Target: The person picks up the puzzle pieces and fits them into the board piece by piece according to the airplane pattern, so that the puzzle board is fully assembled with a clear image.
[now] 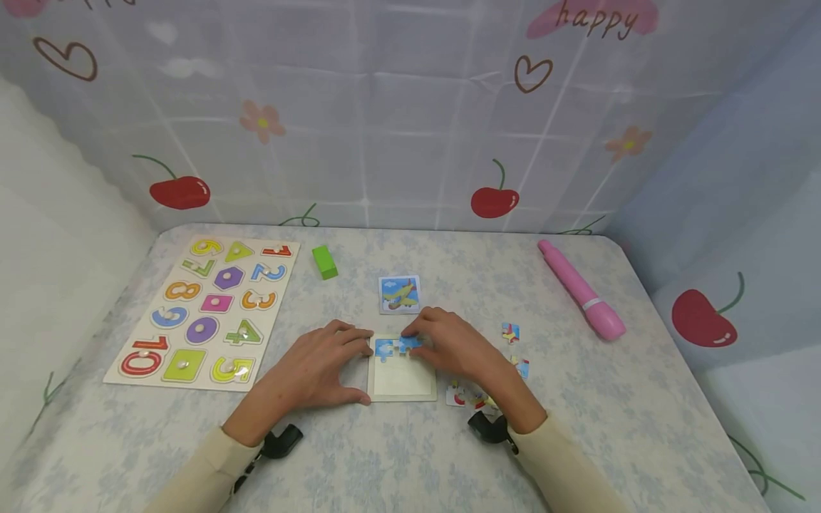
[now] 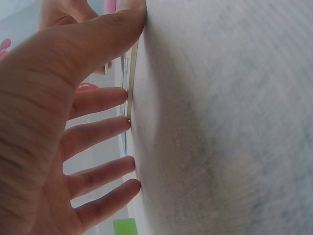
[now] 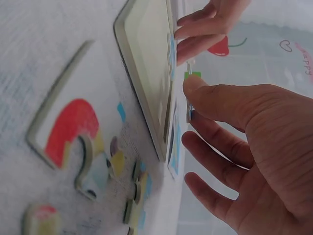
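A small cream puzzle tray (image 1: 404, 383) lies before me, with one blue puzzle piece (image 1: 384, 348) in its upper left corner. Between thumb and forefinger my right hand (image 1: 454, 342) pinches another blue puzzle piece (image 1: 408, 343) over the tray's upper right part. The right wrist view shows this held puzzle piece (image 3: 189, 115) edge-on, clear of the tray surface there. My left hand (image 1: 321, 363) rests along the tray's left edge, thumb near the lower corner. In the left wrist view its fingers (image 2: 98, 132) are spread and nearly straight, tips at the edge.
Behind the tray lies an airplane picture card (image 1: 399, 293). Loose puzzle pieces (image 1: 456, 394) are scattered right of it, partly under my right forearm. A number and shape board (image 1: 217, 335) lies left, a green block (image 1: 324, 262) behind, a pink wand-like object (image 1: 577, 286) at far right.
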